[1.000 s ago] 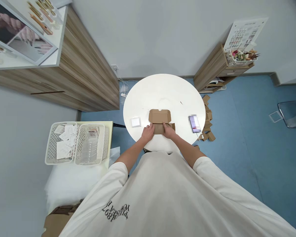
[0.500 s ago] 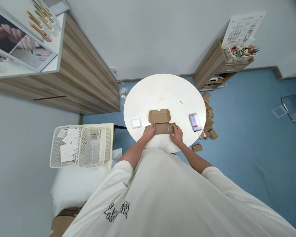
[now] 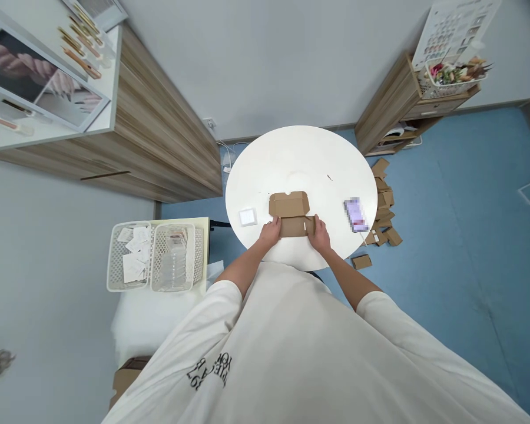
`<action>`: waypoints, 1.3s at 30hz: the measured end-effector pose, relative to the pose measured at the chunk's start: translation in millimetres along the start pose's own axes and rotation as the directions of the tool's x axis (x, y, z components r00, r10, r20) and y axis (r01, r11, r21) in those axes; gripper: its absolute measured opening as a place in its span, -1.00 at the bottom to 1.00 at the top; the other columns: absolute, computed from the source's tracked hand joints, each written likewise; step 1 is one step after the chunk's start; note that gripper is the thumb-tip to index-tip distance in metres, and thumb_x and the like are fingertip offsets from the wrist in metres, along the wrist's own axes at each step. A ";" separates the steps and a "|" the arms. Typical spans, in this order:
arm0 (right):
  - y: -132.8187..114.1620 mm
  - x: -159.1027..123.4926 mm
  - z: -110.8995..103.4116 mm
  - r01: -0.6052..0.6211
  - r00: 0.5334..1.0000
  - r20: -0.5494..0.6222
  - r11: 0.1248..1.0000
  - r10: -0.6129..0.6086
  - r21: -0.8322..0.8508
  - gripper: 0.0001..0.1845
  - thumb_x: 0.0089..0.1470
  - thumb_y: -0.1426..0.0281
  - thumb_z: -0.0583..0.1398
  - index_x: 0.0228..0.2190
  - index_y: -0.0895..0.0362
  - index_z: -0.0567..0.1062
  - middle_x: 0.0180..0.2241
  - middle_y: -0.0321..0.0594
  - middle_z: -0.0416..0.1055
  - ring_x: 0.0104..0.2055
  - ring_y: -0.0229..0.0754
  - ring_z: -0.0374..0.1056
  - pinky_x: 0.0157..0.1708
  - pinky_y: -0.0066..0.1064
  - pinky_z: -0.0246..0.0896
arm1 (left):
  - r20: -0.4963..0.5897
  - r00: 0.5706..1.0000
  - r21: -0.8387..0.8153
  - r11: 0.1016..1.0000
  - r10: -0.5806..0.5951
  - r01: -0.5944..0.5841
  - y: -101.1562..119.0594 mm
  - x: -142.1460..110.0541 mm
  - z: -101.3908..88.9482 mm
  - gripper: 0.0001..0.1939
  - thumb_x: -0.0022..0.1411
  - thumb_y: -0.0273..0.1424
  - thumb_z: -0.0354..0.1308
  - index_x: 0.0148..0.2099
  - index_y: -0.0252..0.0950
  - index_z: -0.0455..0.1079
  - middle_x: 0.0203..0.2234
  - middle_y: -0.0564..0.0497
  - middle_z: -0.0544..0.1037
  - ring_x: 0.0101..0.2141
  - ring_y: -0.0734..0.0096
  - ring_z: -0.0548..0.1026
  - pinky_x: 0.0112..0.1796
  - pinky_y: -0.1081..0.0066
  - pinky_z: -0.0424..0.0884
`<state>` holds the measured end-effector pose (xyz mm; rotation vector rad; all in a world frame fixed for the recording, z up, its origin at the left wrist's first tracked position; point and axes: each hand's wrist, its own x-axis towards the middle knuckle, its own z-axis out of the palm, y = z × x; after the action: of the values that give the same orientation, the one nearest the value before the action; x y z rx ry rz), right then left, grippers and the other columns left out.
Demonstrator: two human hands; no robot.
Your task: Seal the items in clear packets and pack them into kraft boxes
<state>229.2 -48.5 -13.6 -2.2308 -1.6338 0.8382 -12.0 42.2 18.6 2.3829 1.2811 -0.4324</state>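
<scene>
A brown cardboard box (image 3: 289, 205) lies with its lid folded open on the round white table (image 3: 300, 156), close to my body. My left hand (image 3: 271, 231) grips its left end, fingers bent over the wall. At the opposite end my right hand (image 3: 320, 234) is closed around the side wall and flap. A small white strip shows inside, near the right end. Left of the box lies a small white square case (image 3: 248, 217). To the right rests a purple phone-like object (image 3: 355, 214), its surface blurred.
Several folded cardboard boxes (image 3: 384, 203) are heaped on the blue floor right of the table. Two white baskets (image 3: 153, 288), with cards and clear plastic packs, stand at the left. A tall wooden cabinet (image 3: 168, 129) and a small one (image 3: 391, 109) flank the table.
My right hand has closed in on the box's right end, and the wall there now stands more upright. The whole view has shifted slightly; my left hand keeps its place on the box.
</scene>
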 end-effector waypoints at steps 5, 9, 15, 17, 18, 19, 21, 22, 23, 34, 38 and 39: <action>-5.8 7.7 -4.5 0.039 0.998 0.042 0.998 -0.037 -0.042 -0.14 0.16 0.38 0.12 0.41 0.08 -0.06 0.35 0.06 -0.01 0.30 0.13 0.14 0.14 -0.09 0.28 | -0.002 1.000 0.003 1.000 -0.005 0.005 -0.2 0.8 0.9 -0.05 0.10 -0.43 0.35 0.42 -0.26 -0.08 0.28 -0.30 0.18 -0.05 0.03 0.49 -0.09 0.20 0.39; -7.3 6.8 -5.8 0.044 0.996 0.073 0.999 -0.042 -0.027 -0.23 0.16 0.41 0.11 0.37 0.07 0.07 0.34 0.03 0.03 0.28 0.09 0.17 0.16 -0.11 0.28 | -0.006 1.000 -0.010 1.000 0.002 -0.002 -0.6 0.7 1.5 -0.05 0.11 -0.43 0.34 0.42 -0.25 -0.07 0.29 -0.31 0.17 -0.05 0.04 0.49 -0.08 0.18 0.39; -18.1 2.6 -12.2 0.070 0.994 0.091 0.997 -0.067 -0.032 -0.23 0.15 0.53 0.02 0.37 0.07 0.08 0.33 0.00 0.08 0.25 0.06 0.21 0.12 -0.13 0.32 | -0.012 1.000 -0.028 0.999 0.018 -0.018 -2.8 0.4 2.5 -0.03 0.11 -0.42 0.34 0.43 -0.22 -0.12 0.28 -0.31 0.18 -0.03 0.02 0.49 -0.06 0.18 0.38; -23.0 1.3 -17.1 0.083 0.993 0.087 0.996 -0.080 -0.025 -0.19 0.13 0.55 0.01 0.40 0.06 0.03 0.33 -0.01 0.11 0.24 0.05 0.23 0.09 -0.14 0.33 | -0.012 1.000 -0.033 0.999 0.023 -0.024 -4.0 0.2 2.3 -0.04 0.11 -0.41 0.34 0.43 -0.22 -0.11 0.28 -0.31 0.18 -0.03 0.01 0.49 -0.07 0.18 0.38; -25.4 0.7 -19.9 0.088 0.992 0.089 0.996 -0.086 -0.018 -0.16 0.13 0.55 0.01 0.41 0.05 -0.01 0.32 -0.01 0.12 0.22 0.05 0.24 0.07 -0.15 0.35 | -0.012 1.000 -0.036 0.999 0.024 -0.024 -4.5 0.0 2.2 -0.04 0.11 -0.41 0.34 0.43 -0.23 -0.11 0.27 -0.32 0.19 -0.03 0.00 0.49 -0.07 0.18 0.38; -27.9 0.3 -22.5 0.090 0.992 0.091 0.996 -0.089 -0.010 -0.13 0.13 0.54 0.01 0.42 0.04 -0.06 0.31 -0.01 0.15 0.20 0.05 0.26 0.04 -0.14 0.36 | -0.011 1.000 -0.043 0.999 0.024 -0.025 -5.1 -0.1 2.2 -0.04 0.11 -0.41 0.34 0.43 -0.23 -0.11 0.27 -0.32 0.19 -0.03 0.00 0.49 -0.08 0.18 0.39; -33.1 -0.1 -26.8 0.095 0.991 0.098 0.995 -0.095 0.002 -0.07 0.12 0.53 0.02 0.44 0.03 -0.19 0.28 0.01 0.20 0.15 0.06 0.30 -0.01 -0.13 0.38 | -0.008 1.000 -0.065 0.998 0.023 -0.023 -5.9 -0.2 2.3 -0.03 0.11 -0.40 0.34 0.43 -0.23 -0.12 0.27 -0.33 0.18 -0.02 -0.02 0.49 -0.08 0.17 0.39; -35.8 0.0 -28.0 0.098 0.990 0.100 0.995 -0.098 0.003 -0.05 0.12 0.52 0.02 0.45 0.03 -0.25 0.27 0.01 0.22 0.13 0.07 0.32 -0.03 -0.13 0.38 | -0.007 1.000 -0.080 0.997 0.021 -0.021 -6.2 -0.2 2.5 -0.03 0.11 -0.39 0.34 0.44 -0.22 -0.12 0.28 -0.33 0.18 -0.01 -0.03 0.48 -0.07 0.16 0.39; -38.7 0.3 -28.4 0.101 0.990 0.101 0.995 -0.100 -0.001 -0.04 0.13 0.51 0.02 0.45 0.03 -0.30 0.26 0.01 0.24 0.11 0.06 0.33 -0.04 -0.14 0.37 | -0.006 1.000 -0.095 0.995 0.018 -0.018 -6.3 -0.1 2.8 -0.02 0.11 -0.39 0.33 0.44 -0.21 -0.13 0.28 -0.33 0.17 0.00 -0.04 0.48 -0.07 0.16 0.39; -49.9 -2.2 -11.0 0.044 0.993 0.110 0.999 -0.046 0.017 -0.45 0.22 0.22 0.17 0.19 0.07 0.25 0.11 -0.08 0.39 0.07 -0.05 0.36 -0.01 -0.27 0.32 | -0.029 1.000 -0.114 0.993 0.007 -0.011 -1.3 -0.9 3.2 -0.01 0.11 -0.45 0.34 0.44 -0.26 -0.14 0.24 -0.35 0.18 -0.04 0.00 0.49 -0.11 0.20 0.40; -50.6 -4.1 -13.4 0.100 0.985 0.150 0.992 -0.088 -0.073 -0.61 0.31 0.22 0.10 0.09 0.10 0.37 0.12 -0.04 0.36 0.11 -0.08 0.34 0.05 -0.30 0.27 | -0.031 0.999 -0.103 0.995 0.011 -0.014 -1.0 -2.3 -0.4 -0.05 0.11 -0.47 0.32 0.43 -0.28 -0.11 0.22 -0.33 0.22 -0.07 0.03 0.50 -0.13 0.22 0.41; -51.5 -3.7 -14.8 0.114 0.980 0.174 0.987 -0.093 -0.113 -0.61 0.31 0.24 0.10 0.10 0.10 0.37 0.13 -0.02 0.34 0.10 -0.07 0.34 0.05 -0.30 0.27 | -0.029 0.999 -0.102 0.995 0.015 -0.018 -1.1 -2.6 -1.2 -0.05 0.11 -0.47 0.32 0.43 -0.28 -0.11 0.22 -0.33 0.22 -0.08 0.04 0.50 -0.14 0.22 0.42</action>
<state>196.5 -32.6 25.9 -2.1831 -1.9090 0.9446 -14.3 41.4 20.6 2.3201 1.2642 -0.3207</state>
